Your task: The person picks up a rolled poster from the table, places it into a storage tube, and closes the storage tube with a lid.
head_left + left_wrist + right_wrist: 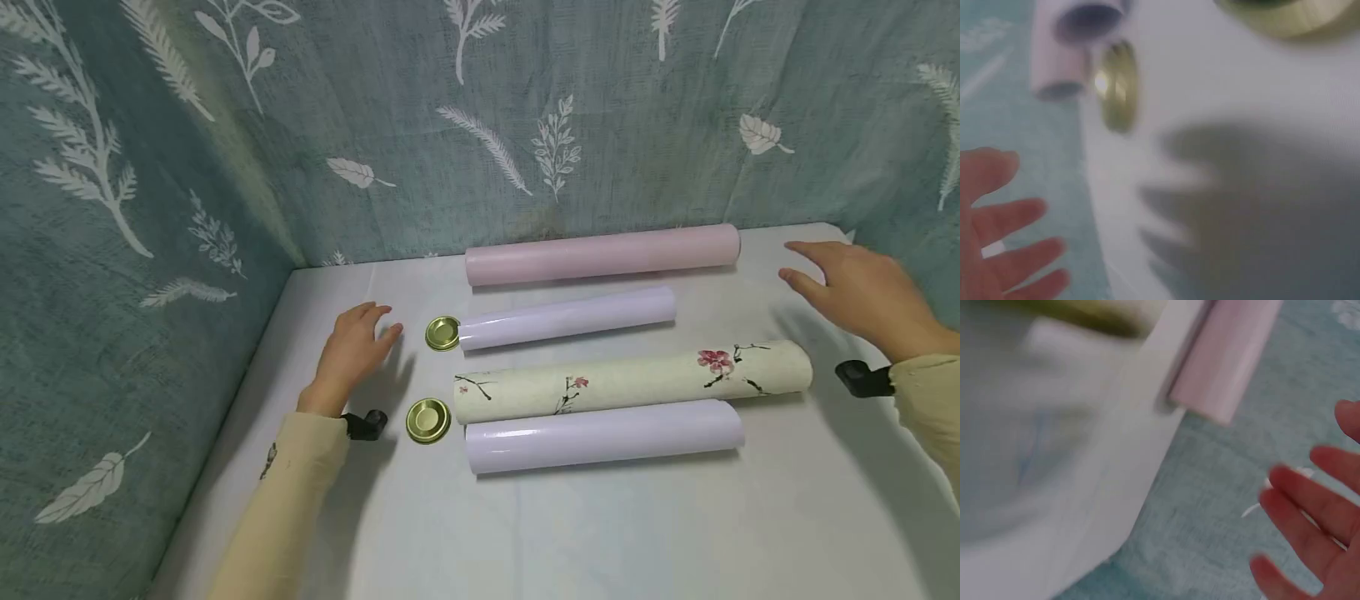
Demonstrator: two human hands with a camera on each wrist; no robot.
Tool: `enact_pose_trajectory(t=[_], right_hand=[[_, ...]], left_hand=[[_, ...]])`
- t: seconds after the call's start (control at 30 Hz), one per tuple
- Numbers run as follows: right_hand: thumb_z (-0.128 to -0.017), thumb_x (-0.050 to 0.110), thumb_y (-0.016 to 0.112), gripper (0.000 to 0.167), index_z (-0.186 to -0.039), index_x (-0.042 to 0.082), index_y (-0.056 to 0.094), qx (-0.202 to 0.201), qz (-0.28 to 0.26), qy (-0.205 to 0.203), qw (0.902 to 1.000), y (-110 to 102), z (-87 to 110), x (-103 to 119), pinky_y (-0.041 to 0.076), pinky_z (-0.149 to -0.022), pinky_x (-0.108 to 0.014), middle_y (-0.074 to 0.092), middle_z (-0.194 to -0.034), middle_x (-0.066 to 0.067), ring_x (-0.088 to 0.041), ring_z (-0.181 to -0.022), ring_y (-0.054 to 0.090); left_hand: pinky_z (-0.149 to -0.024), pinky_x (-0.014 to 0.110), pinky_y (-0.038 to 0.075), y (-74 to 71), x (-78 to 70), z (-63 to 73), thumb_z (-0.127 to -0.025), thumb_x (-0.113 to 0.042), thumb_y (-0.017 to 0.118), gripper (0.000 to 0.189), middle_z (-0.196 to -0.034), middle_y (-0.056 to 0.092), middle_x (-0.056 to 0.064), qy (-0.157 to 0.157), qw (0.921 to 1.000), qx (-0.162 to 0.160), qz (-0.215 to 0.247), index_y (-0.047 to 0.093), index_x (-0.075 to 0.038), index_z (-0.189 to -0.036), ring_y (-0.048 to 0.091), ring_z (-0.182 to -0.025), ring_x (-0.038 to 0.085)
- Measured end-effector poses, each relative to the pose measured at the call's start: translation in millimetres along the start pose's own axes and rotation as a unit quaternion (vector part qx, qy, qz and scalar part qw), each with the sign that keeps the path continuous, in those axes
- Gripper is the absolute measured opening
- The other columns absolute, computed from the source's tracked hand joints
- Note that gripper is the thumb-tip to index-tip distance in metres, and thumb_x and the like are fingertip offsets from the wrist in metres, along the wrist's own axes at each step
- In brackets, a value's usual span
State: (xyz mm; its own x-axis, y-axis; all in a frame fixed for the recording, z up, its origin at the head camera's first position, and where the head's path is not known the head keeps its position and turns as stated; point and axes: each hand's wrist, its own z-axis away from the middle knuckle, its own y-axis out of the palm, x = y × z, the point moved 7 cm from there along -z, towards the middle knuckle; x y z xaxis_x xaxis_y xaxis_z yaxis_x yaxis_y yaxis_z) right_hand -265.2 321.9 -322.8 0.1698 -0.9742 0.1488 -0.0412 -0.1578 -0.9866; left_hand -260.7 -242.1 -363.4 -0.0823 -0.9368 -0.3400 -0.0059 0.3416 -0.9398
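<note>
My left hand [351, 354] hovers over the white table, fingers loosely bent and holding nothing. Just right of it lies a small gold dish-shaped lid [442, 332], and nearer the front a second gold lid [428, 420]. At the right my right hand [870, 292] is raised, fingers spread and empty, beyond the end of the pink roll [603, 254]. In front of that roll lie a short pale-lilac roll [567, 318], a cream roll with painted blossoms [637, 382] and a thicker lilac roll [604, 437]. In the left wrist view, fingers [1013, 219] show apart from everything.
The white table [600, 533] carries the rolls side by side, running left to right. A green curtain with leaf prints [420, 125] stands behind and at both sides. Black wrist cameras, such as the left one [366, 426], are strapped below the hands.
</note>
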Motion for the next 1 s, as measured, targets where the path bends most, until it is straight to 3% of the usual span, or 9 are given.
enact_pose_trajectory(t=[0.2,0.47,0.57,0.7,0.83,0.93,1.0], right_hand=[[-0.093,0.039,0.040,0.048,-0.129,0.007,0.044,0.001,-0.101,-0.034,0.9943,-3,12.0,34,0.037,-0.074,-0.053,0.058,-0.108,-0.019,-0.038,-0.096,0.051],[-0.090,0.030,0.053,0.045,-0.133,0.021,0.042,0.002,-0.201,-0.100,0.9745,7,34.4,97,0.040,-0.079,-0.044,0.060,-0.110,-0.003,-0.016,-0.096,0.054],[-0.089,0.029,0.054,0.047,-0.134,0.027,0.039,0.002,-0.216,-0.108,0.9704,11,40.8,113,0.041,-0.075,-0.037,0.060,-0.108,0.002,-0.008,-0.086,0.057],[-0.090,0.033,0.053,0.051,-0.137,0.027,0.034,0.026,-0.233,-0.119,0.9647,15,41.0,132,0.042,-0.076,-0.036,0.057,-0.114,0.004,-0.012,-0.093,0.057],[-0.090,0.038,0.050,0.058,-0.140,0.028,0.023,0.064,-0.276,-0.119,0.9516,19,32.5,148,0.036,-0.087,-0.044,0.052,-0.121,0.005,-0.016,-0.109,0.050],[-0.090,0.040,0.049,0.059,-0.140,0.032,0.018,0.075,-0.308,-0.115,0.9415,21,27.8,156,0.034,-0.090,-0.045,0.052,-0.121,0.007,-0.014,-0.110,0.049],[-0.090,0.041,0.048,0.057,-0.139,0.035,0.019,0.071,-0.313,-0.115,0.9400,22,27.3,159,0.035,-0.088,-0.045,0.053,-0.119,0.009,-0.011,-0.109,0.050]], left_hand=[[-0.079,0.042,0.042,-0.6,-32.3,17.9,-0.090,-0.042,0.046,0.037,-0.106,0.058,0.007,0.005,0.9960,-0.003,0.089,0.059,-0.011,-0.109,0.053,-0.096,0.026],[-0.057,0.031,0.039,22.5,-61.5,52.2,-0.087,-0.054,0.044,0.043,-0.072,0.057,0.004,-0.027,0.9816,0.086,0.168,0.057,-0.014,-0.080,0.049,-0.065,0.017],[-0.056,0.031,0.040,25.2,-67.7,56.3,-0.086,-0.054,0.046,0.042,-0.071,0.057,0.005,-0.025,0.9782,0.096,0.182,0.055,-0.015,-0.077,0.050,-0.064,0.018],[-0.062,0.032,0.042,19.4,-73.4,54.4,-0.087,-0.052,0.046,0.037,-0.075,0.058,0.005,-0.009,0.9741,0.091,0.207,0.057,-0.017,-0.083,0.054,-0.070,0.019],[-0.067,0.035,0.045,16.1,-76.7,48.2,-0.088,-0.048,0.047,0.030,-0.085,0.060,0.008,0.007,0.9624,0.093,0.255,0.057,-0.020,-0.094,0.057,-0.077,0.024],[-0.068,0.039,0.047,16.8,-80.6,45.8,-0.089,-0.046,0.048,0.027,-0.090,0.060,0.008,0.018,0.9532,0.105,0.283,0.056,-0.022,-0.098,0.058,-0.076,0.027],[-0.067,0.042,0.048,21.1,-84.4,45.0,-0.088,-0.047,0.048,0.029,-0.091,0.059,0.007,0.025,0.9478,0.122,0.294,0.056,-0.023,-0.101,0.058,-0.075,0.026]])
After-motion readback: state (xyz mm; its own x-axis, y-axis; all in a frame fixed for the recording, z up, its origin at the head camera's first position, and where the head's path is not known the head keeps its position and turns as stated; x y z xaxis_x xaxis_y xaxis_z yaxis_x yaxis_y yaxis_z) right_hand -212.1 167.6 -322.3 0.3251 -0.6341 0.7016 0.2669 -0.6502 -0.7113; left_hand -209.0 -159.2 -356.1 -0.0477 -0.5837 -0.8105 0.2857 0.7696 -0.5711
